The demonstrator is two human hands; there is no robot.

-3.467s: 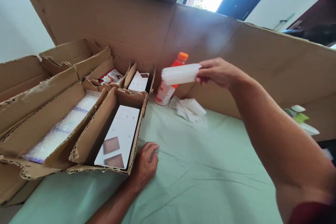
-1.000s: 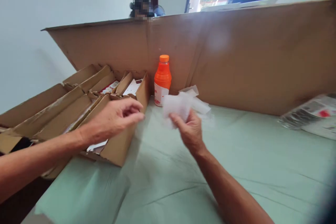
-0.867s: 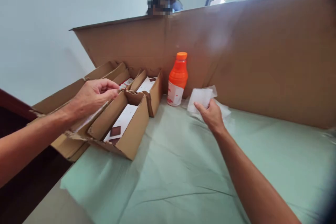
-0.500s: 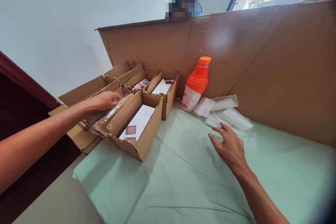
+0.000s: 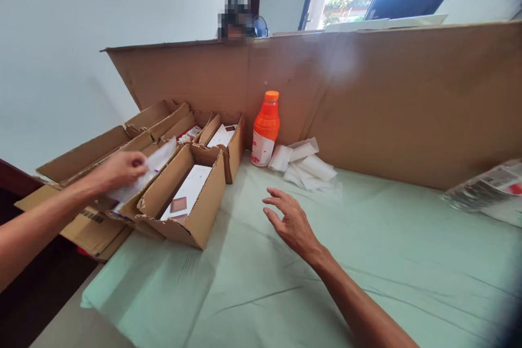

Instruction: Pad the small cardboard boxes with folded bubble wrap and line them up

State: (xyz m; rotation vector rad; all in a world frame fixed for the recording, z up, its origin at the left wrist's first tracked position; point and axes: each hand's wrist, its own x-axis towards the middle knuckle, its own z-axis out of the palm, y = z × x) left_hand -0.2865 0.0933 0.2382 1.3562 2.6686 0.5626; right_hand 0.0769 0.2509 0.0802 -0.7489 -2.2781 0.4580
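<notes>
My left hand [image 5: 121, 169], slightly blurred, is closed on a translucent plastic bag [image 5: 160, 156] with small purple marks. It lifts the bag above a narrow cardboard compartment on the left. Beside it stands an open cardboard box [image 5: 212, 201] holding white cards [image 5: 196, 179] with brown squares. My right hand [image 5: 292, 224] hovers over the green cloth [image 5: 253, 283], fingers apart, holding nothing. Beyond that hand lie several folded whitish translucent packets [image 5: 314, 167], against an orange bottle [image 5: 267, 119] with a white and red label.
More cardboard boxes [image 5: 87, 155] are grouped at the left; two behind hold printed cards [image 5: 223, 135]. A tall cardboard panel [image 5: 387, 103] closes off the back. A clear plastic package [image 5: 489, 190] lies at the right edge. A person's blurred-out head shows above the panel.
My left hand has raised the plastic bag out from between the boxes. The view has swung right, bringing the clear package into sight. My right hand stays open.
</notes>
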